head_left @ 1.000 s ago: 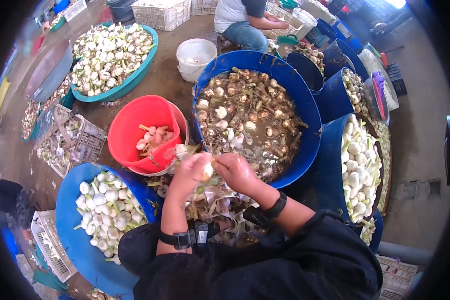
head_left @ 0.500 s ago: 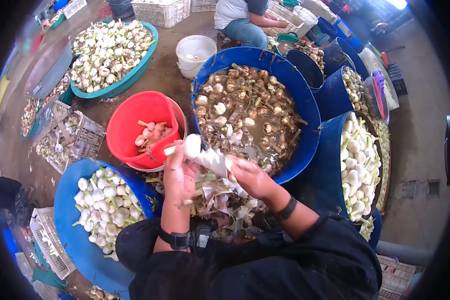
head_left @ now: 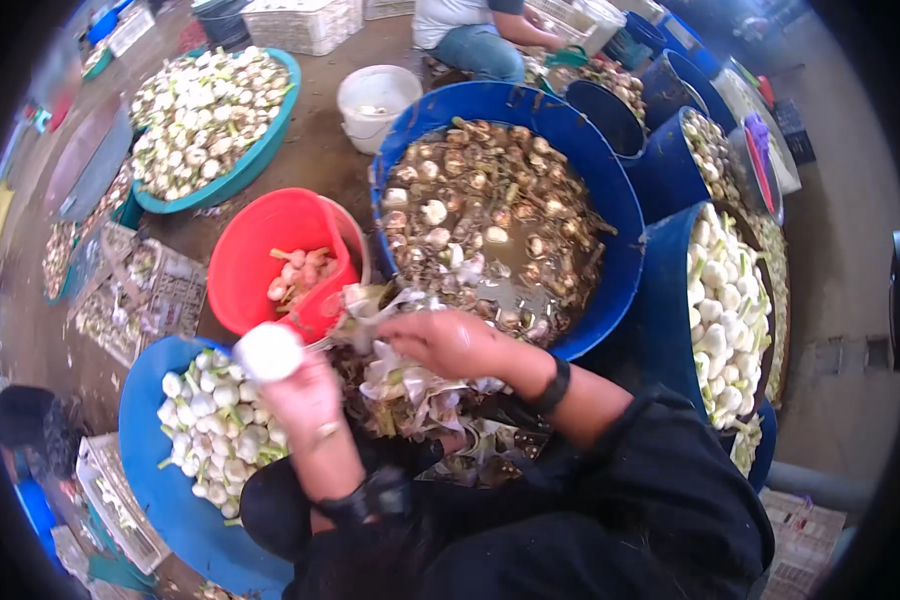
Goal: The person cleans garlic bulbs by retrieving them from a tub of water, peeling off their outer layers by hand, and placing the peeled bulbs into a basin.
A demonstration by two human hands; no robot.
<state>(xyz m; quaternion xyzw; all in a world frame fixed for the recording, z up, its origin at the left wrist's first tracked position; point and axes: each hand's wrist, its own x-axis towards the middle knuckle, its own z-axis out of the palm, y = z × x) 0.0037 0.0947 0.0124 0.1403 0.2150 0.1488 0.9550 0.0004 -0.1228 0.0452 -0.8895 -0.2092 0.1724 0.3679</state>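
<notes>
My left hand [head_left: 307, 397] is closed around a clean white garlic bulb [head_left: 269, 352], slightly blurred, above the rim of the blue tub of peeled garlic [head_left: 213, 408]. Fingers bent together, my right hand [head_left: 440, 342] is over the heap of stripped skins between my knees. Loose garlic skin [head_left: 363, 303] hangs at its fingertips. More pale skins [head_left: 410, 385] lie below it. Just beyond my hands, a large blue tub [head_left: 625, 205] holds unpeeled, muddy bulbs in brown water. The red bucket [head_left: 235, 255], with a few pinkish bulbs inside, stands to its left.
A blue barrel of white garlic [head_left: 722, 320] stands close on my right. At the back left is a wide green basin [head_left: 282, 125] full of bulbs, beside a white bucket [head_left: 378, 137]. Plastic crates [head_left: 175, 290] lie at left. Another person [head_left: 475, 45] sits beyond the blue tub.
My left hand has swung left and down with the garlic bulb, toward the blue tub. My right hand has parted from the bulb and moved slightly left, with skin at its fingers.
</notes>
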